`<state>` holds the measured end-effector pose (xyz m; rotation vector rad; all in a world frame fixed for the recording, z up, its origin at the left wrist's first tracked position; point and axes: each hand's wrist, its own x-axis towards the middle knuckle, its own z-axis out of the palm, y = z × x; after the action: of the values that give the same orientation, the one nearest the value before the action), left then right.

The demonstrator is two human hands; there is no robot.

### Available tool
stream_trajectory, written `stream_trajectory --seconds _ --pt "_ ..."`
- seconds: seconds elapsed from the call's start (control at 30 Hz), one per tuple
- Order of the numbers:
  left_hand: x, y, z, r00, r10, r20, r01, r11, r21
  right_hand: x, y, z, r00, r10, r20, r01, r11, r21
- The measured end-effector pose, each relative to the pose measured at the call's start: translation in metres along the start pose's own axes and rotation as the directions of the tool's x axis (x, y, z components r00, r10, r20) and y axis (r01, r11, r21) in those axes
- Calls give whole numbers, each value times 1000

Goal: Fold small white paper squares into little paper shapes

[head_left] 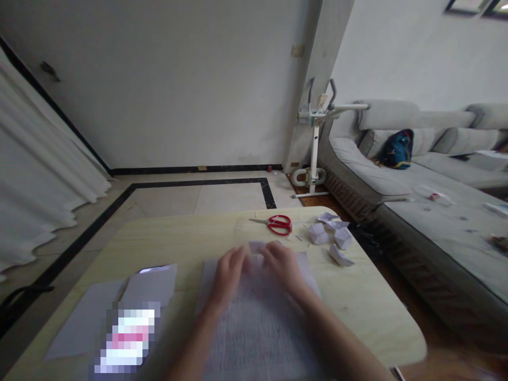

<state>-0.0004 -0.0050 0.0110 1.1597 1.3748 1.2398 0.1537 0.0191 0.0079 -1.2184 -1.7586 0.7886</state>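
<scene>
My left hand (231, 270) and my right hand (283, 266) are close together, fingers curled in, at the far end of a large printed sheet (257, 333). Between their fingertips is a small piece of pale paper (257, 246), which both seem to pinch; motion blurs the fingers. The large sheet lies flat under my hands and forearms. Just beyond my right hand rest red-handled scissors (280, 225), with the blades pointing left. Several folded paper pieces (318, 234) are grouped to the right of the scissors, among small scraps.
On the left of the wooden table (178, 233) lie white papers (87, 312) and a lit, pixelated screen (129, 338). A grey sofa (428, 201) with a blue bag (398, 150) stands to the right. Behind the table is a white exercise machine (315, 148).
</scene>
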Motion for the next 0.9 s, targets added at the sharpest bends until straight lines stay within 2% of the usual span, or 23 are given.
stream_trajectory --seconds 0.13,0.23,0.37,0.43,0.53,0.67,0.9 --pt "0 1 -2 989 -138 55 143 985 -99 -3 -2 0 989 -145 -3 144 987 -65" --pt "0 2 -4 996 -86 11 87 986 -145 -4 -3 0 968 -248 31 249 967 -42" --pt "0 4 -7 999 -32 -20 28 987 -157 -5 -4 0 958 -285 9 285 958 -29" --pt "0 6 -7 999 -8 -46 3 995 -100 -4 -4 -1 968 -250 4 250 968 -11" --pt "0 8 -7 994 72 -86 -69 997 39 -2 -6 -1 995 -95 -6 95 992 77" --pt "-3 6 -3 991 131 -28 -126 983 135 1 -9 0 997 69 26 -72 988 140" --pt "-3 0 0 993 52 109 -58 997 58 2 -13 -1 997 83 10 -83 984 158"
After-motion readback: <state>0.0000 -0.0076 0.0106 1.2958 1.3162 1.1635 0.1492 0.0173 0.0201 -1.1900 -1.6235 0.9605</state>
